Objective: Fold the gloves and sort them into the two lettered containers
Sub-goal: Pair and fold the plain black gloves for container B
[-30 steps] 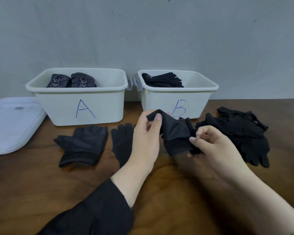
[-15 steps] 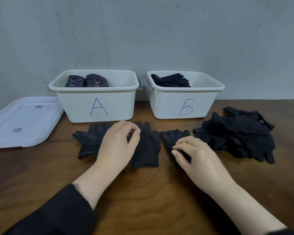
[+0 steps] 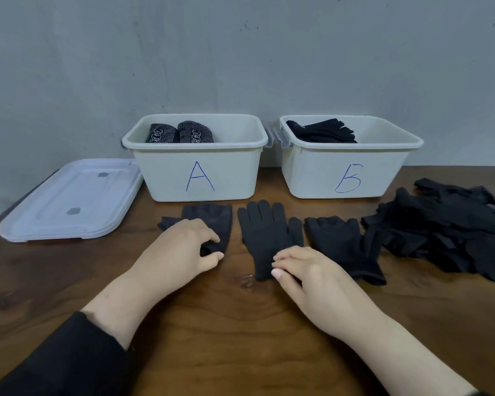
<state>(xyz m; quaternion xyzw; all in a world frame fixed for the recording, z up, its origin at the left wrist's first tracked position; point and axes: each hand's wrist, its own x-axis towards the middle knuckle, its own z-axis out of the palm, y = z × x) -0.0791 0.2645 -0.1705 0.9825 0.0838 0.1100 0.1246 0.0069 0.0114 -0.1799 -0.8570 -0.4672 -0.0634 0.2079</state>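
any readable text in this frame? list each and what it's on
"A": blue handwriting on the front of the left bin.
"B": blue handwriting on the front of the right bin.
White print on the patterned gloves in the left bin: too small to read.

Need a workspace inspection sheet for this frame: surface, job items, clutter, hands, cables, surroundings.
Surface: brown wooden table.
Job's things: container A holds two patterned folded gloves; container B holds black gloves. Three black gloves lie flat before the containers: left glove, middle glove, right glove. Unsorted glove pile at right.
Clutter: white lids stacked left of container A.
Hands: left hand grips the left glove's cuff; right hand pinches the middle glove's cuff.
Cables: nothing seen.
Surroundings: grey wall behind.
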